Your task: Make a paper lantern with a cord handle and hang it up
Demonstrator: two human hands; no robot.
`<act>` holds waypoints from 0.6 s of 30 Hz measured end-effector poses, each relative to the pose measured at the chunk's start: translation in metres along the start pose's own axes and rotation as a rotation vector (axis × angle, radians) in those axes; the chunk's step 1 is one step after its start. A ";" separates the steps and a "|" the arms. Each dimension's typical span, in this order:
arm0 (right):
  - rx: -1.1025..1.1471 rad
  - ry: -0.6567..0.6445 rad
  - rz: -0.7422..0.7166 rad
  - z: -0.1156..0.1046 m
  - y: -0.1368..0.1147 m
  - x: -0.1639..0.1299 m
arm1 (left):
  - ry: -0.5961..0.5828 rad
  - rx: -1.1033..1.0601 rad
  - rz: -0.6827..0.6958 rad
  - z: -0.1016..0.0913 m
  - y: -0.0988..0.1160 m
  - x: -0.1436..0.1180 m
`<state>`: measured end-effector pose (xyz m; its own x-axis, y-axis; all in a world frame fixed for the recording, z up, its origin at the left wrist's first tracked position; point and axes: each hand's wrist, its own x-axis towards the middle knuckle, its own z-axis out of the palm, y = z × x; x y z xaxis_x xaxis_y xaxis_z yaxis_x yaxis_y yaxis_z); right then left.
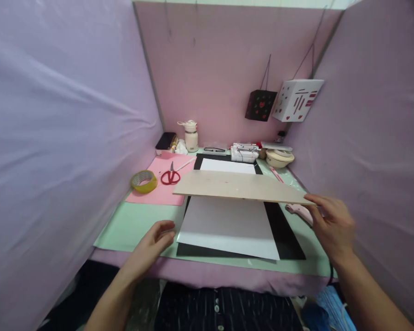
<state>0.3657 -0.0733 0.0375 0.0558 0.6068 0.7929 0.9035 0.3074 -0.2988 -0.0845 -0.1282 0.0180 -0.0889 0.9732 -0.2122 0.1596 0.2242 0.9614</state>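
My right hand (331, 225) pinches the near right corner of a thin, pale wooden board (234, 186). The board is raised over the table and hides part of the papers beneath. Under it lies a white sheet (227, 227) on top of a larger black sheet (288, 234). My left hand (158, 239) hovers just left of the white sheet, fingers slightly curled and apart, with nothing in them. Close to my right hand is a pale pink tool (299, 212), partly covered, whose kind I cannot make out.
Red-handled scissors (170, 177) and a yellow tape roll (144, 181) rest on pink paper (152, 197) at the left. Behind stand a cream bottle (191, 136), a stack of markers (244, 153) and a cream bowl (279, 158). Two decorated boxes (298, 100) hang at upper right.
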 end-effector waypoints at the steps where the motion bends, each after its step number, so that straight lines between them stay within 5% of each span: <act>1: -0.001 -0.004 0.014 0.000 0.000 0.000 | -0.017 -0.012 -0.013 0.000 0.002 -0.001; 7: -0.024 -0.039 0.047 -0.002 0.001 -0.013 | -0.038 -0.125 -0.198 0.006 0.026 0.004; 12: 0.028 -0.026 0.036 -0.002 -0.002 -0.025 | -0.076 -0.303 -0.318 0.005 0.024 0.014; 18: 0.050 -0.001 0.007 0.002 0.002 -0.037 | -0.306 -0.374 -0.516 0.028 0.023 0.027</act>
<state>0.3645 -0.0939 0.0065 0.0614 0.6096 0.7904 0.8805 0.3399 -0.3305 -0.0557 -0.0952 0.0294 0.2267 0.7303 -0.6444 -0.1819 0.6818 0.7086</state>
